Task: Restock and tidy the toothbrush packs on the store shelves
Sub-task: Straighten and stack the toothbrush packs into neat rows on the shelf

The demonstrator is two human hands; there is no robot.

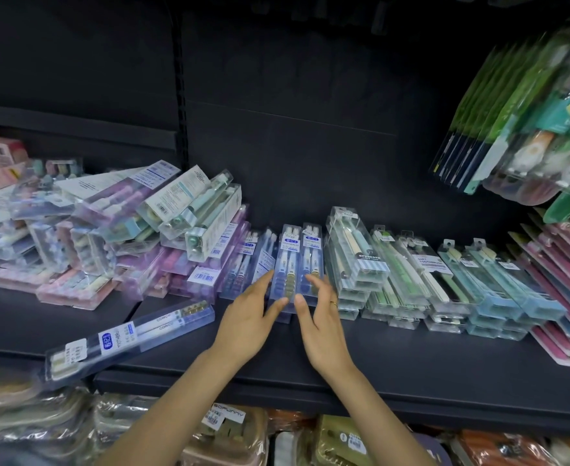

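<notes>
A: Where are the blue packs (297, 264), and which way do they run?

B: Mid-shelf (394, 351), stacked two abreast; long axis front to back, brush heads at the rear by the back panel, near ends toward the shelf's front edge.

A: And the hands?

B: The left hand (248, 322) lies against the stack's left side, the right hand (320, 317) against its right and front; fingers are fairly straight and spread — a wide grip on each, pressing the stack between them and curled round nothing; the thumbs nearly meet at the near end. A ring shows on the right hand.

A: Any pack off by itself?

B: One loose pack (130, 338) lies slantwise at the front left, its long axis running from the near left up to the far right; its near end overhangs the shelf's front edge.

A: What is hard to make out?

B: The left heap (115, 230) is a jumble of purple, pink and clear packs at all angles; its lower layers are hidden and the labels too small to read. The lower blue packs are covered by the ones above and by the hands. The hanging green packs (512, 112) and the pink packs (566, 290) are cut off at the right edge; the bags (229, 428) below are blurred and partly behind the forearms.

A: Room to move?

B: A bare strip runs along the shelf's front, from the loose pack to the right; the clear stacks (354, 260) sit just beside the blue packs on the right, more blue ones on the left — tight at both sides.
</notes>
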